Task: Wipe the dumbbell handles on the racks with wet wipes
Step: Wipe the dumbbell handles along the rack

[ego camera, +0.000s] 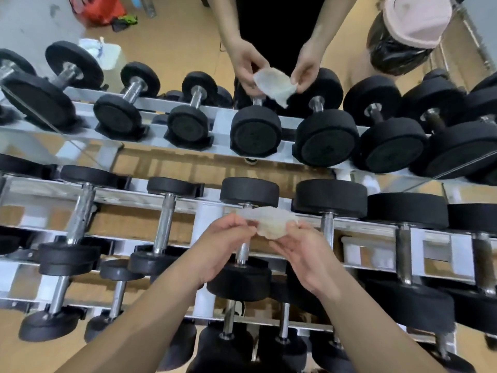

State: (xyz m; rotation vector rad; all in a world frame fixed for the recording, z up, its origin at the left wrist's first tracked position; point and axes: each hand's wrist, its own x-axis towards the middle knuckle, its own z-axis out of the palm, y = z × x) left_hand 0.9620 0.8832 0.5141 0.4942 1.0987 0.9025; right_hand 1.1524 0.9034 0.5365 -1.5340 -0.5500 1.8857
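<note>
The wet wipe [271, 224] spans between left hand [215, 246] and right hand [305, 255] fingers [239, 224].

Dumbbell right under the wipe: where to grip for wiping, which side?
Grip the chrome handle from above, wet wipe wrapped round it. It is the only narrow part; black heads cap both ends and the rack rails sit underneath. Both the left hand and right hand pinch the wipe above it.

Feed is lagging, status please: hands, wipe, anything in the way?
Pinching wet wipe with left hand and right hand. Wipe over dumbbell handle, contact unclear. Nothing blocking.
</note>
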